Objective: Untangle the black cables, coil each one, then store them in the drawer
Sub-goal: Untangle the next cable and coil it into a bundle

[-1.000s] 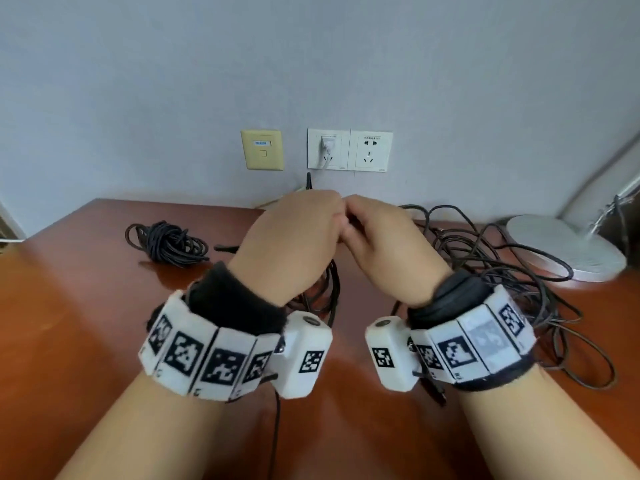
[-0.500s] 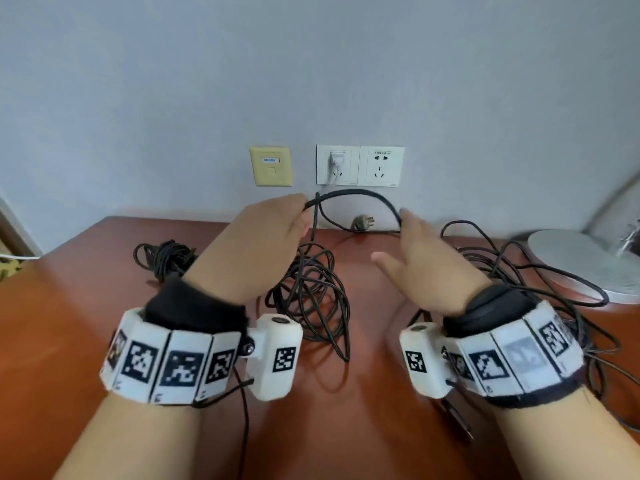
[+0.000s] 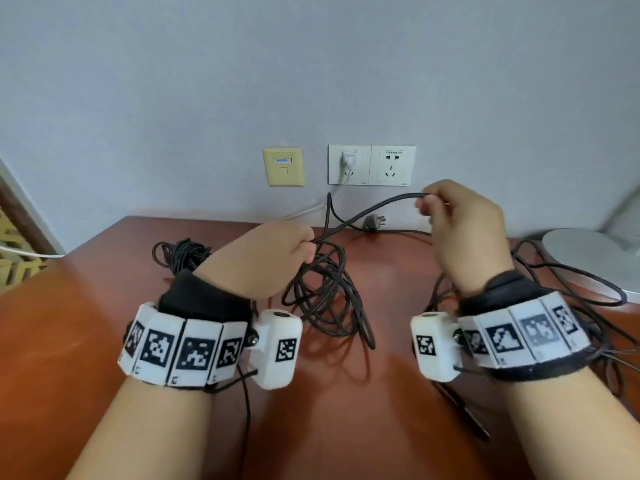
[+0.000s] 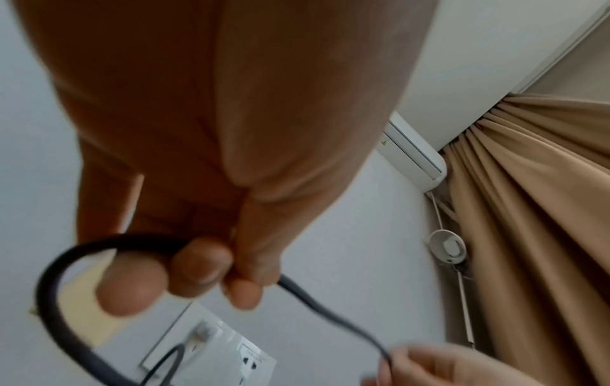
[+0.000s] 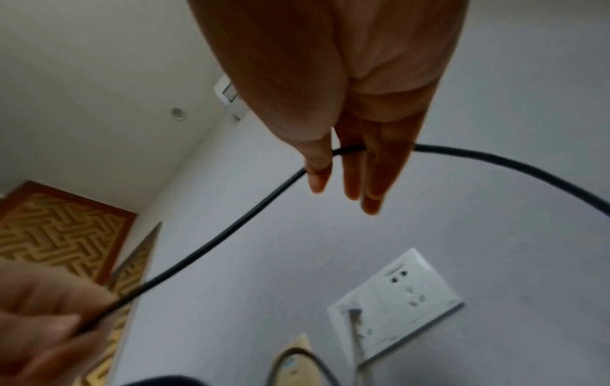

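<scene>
Left hand (image 3: 273,258) gripping, right hand (image 3: 460,230) pinching thin black rubber cable (image 3: 377,206); slack looping, risking snagging the hanging coil (image 3: 325,292).

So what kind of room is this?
Probably a bedroom or home office: a wooden desk against a wall with power sockets, a tan curtain and an air conditioner up high.

No text can be read: the small blue label on the yellow wall plate (image 3: 283,167) and the print on the white socket (image 3: 392,165) are blurred.
</scene>
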Demonstrator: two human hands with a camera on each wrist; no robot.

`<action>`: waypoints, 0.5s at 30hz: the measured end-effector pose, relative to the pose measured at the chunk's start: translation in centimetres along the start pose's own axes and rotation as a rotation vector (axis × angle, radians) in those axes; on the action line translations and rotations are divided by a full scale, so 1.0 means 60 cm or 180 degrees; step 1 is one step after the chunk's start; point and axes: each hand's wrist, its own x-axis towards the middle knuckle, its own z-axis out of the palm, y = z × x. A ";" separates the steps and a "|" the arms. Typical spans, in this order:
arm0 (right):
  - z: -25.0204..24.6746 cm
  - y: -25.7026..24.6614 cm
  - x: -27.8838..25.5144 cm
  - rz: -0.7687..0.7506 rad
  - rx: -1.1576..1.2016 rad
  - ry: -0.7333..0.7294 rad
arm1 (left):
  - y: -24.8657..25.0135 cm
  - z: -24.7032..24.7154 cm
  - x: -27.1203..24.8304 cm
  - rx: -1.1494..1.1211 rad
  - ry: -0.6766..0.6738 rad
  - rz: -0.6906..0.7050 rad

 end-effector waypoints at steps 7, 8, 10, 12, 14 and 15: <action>0.001 0.005 -0.009 0.0566 -0.1413 -0.1630 | 0.002 0.001 0.011 0.0143 0.0673 0.0226; -0.002 -0.018 -0.017 0.0336 -0.1321 -0.1616 | 0.009 0.008 0.015 0.0150 0.0746 0.0330; -0.002 -0.074 -0.038 -0.0272 -0.1011 -0.1527 | 0.020 0.022 0.021 0.0158 0.0844 0.0499; 0.013 -0.113 -0.053 -0.0733 -0.0887 -0.1642 | 0.033 0.030 0.021 0.0263 0.0897 0.0620; 0.027 -0.122 -0.047 -0.0626 -0.0900 -0.1651 | 0.038 0.029 0.019 0.0235 0.0943 0.0684; 0.029 -0.114 -0.041 -0.0485 -0.0870 -0.1563 | 0.036 0.027 0.017 0.0171 0.1007 0.0715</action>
